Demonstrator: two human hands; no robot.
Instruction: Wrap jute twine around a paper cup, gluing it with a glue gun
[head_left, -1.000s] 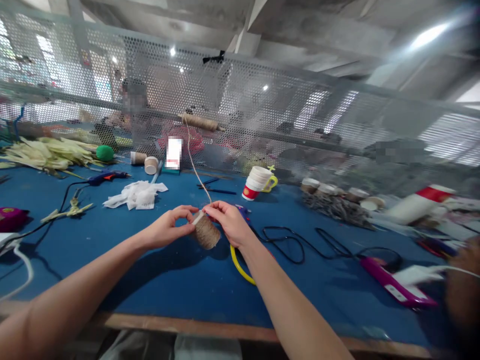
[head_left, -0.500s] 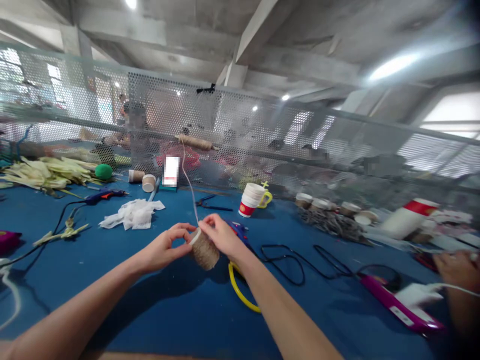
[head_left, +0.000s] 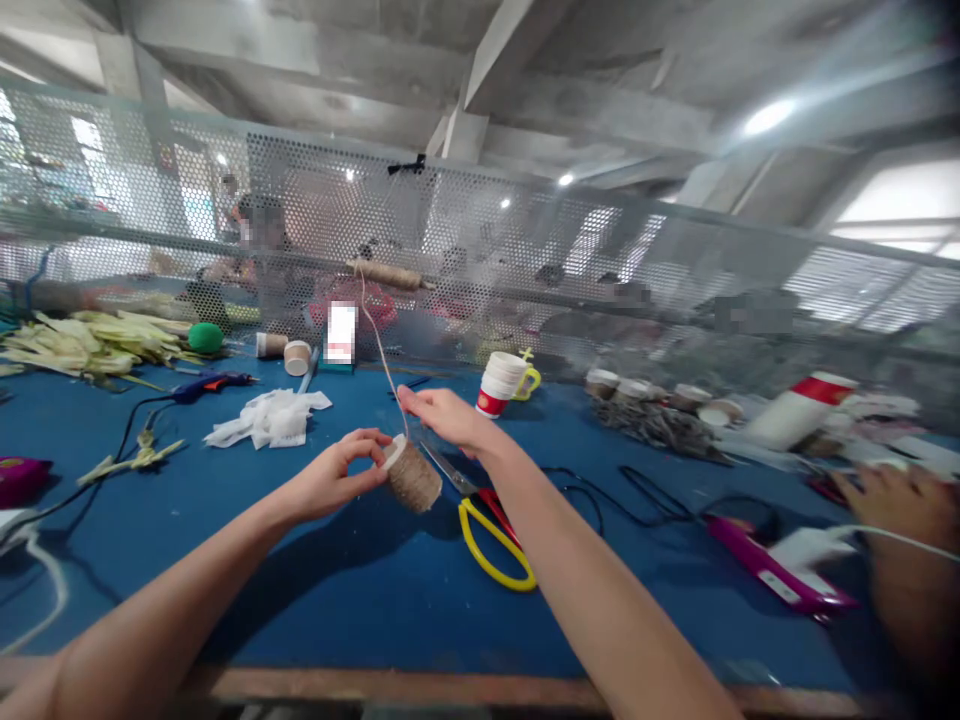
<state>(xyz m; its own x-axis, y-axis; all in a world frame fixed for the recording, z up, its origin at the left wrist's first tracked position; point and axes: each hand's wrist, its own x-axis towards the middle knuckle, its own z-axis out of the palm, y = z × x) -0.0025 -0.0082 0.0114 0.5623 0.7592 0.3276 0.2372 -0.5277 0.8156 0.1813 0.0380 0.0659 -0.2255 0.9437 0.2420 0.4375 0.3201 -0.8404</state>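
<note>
My left hand grips a small paper cup by its white rim; the cup lies tilted, its side wrapped in brown twine. A strand of twine runs from the cup up to a spool at the mesh panel. Pinched on that strand, a little above the cup, is my right hand. Below my right wrist lie scissors with yellow and red handles, partly hidden by my forearm.
White stacked cups, a crumpled white cloth and a glue gun lie on the blue table. Pale husks are at the left. A purple power strip and another person's hand are at the right.
My right hand has left the cup's rim and moved up and right along the twine. The scissors' blades now show. My left hand still holds the cup.
</note>
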